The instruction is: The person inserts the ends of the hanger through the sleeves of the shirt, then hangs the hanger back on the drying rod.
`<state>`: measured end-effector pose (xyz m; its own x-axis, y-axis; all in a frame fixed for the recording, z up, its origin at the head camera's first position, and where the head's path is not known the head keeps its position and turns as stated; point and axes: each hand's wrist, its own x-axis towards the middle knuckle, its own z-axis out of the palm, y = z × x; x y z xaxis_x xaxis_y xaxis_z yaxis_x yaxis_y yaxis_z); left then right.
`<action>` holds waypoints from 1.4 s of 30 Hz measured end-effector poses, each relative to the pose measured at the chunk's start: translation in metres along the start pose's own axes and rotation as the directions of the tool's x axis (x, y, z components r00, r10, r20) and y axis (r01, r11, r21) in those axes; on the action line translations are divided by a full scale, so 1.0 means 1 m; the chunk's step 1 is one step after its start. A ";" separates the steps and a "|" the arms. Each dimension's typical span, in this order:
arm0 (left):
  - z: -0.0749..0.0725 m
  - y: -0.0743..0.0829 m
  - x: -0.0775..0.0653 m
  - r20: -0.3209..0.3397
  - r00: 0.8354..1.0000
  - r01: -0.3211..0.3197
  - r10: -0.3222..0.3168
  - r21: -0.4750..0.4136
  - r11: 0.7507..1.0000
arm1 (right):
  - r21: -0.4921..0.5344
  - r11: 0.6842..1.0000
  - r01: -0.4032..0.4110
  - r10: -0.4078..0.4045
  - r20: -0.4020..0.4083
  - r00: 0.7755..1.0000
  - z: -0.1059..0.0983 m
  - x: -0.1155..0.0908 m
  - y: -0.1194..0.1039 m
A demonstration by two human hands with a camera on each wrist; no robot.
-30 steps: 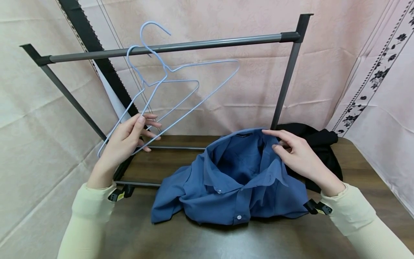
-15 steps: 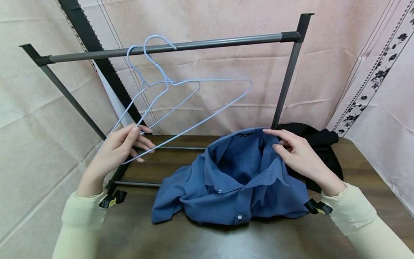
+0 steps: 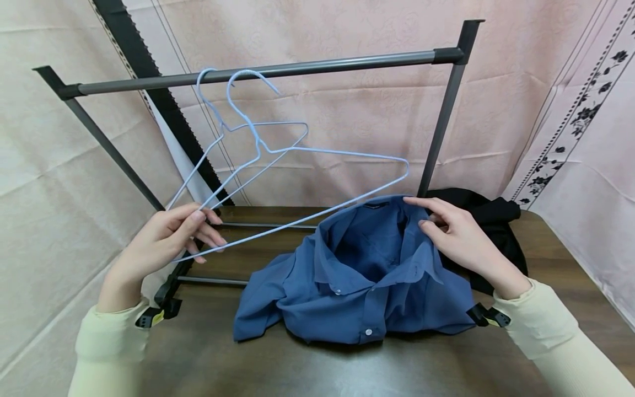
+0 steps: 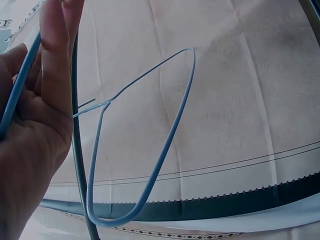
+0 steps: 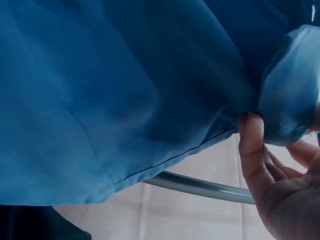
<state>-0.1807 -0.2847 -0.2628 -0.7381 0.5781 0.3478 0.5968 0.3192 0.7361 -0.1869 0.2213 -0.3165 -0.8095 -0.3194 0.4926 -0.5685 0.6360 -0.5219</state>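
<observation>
In the head view, my left hand holds a light blue wire hanger by one end, thumb and fingers pinching its wire. The hanger tilts, its far end just above the shirt's collar. A blue button-up shirt lies bunched on the table, collar upward and neck opening spread. My right hand pinches the right side of the collar; in the right wrist view, thumb and fingers grip the cloth. A second blue hanger hangs from the rack, seen in the left wrist view.
A dark metal rack's rail spans above the table, with uprights at both ends and low bars on the wooden table. A black garment lies behind my right hand. Pale curtains hang around.
My left hand has moved down and left, lowering the hanger. Its hook has dropped below the rail's top, and its far end has swung rightward and down toward the collar. The right hand stays put.
</observation>
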 end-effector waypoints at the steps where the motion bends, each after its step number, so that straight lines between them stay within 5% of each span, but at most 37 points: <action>1: 0.000 0.000 -0.001 0.013 1.000 -0.001 0.001 -0.003 1.000 | -0.002 1.000 -0.005 0.005 -0.002 1.000 0.000 0.000 0.000; 12: 0.006 0.005 0.001 0.132 0.988 0.081 -0.087 0.048 0.996 | 0.006 1.000 0.000 0.000 -0.001 1.000 -0.002 0.000 0.000; 22: 0.019 0.005 0.011 0.115 0.977 0.153 -0.181 0.221 0.963 | 0.001 1.000 0.024 -0.024 -0.010 1.000 -0.003 0.002 0.000; 31: 0.036 0.003 0.024 0.144 0.962 0.196 -0.233 0.229 0.953 | 0.001 1.000 0.018 -0.018 0.000 1.000 -0.002 0.002 -0.001; 42: 0.058 -0.004 0.039 0.178 0.970 0.134 -0.169 0.192 0.972 | 0.009 0.999 0.034 -0.034 -0.001 0.999 0.000 0.005 -0.011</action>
<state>-0.1938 -0.2201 -0.2861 -0.7604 0.6401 0.1098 0.5416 0.5318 0.6511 -0.1847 0.2125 -0.3087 -0.7894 -0.3400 0.5112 -0.5972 0.6182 -0.5111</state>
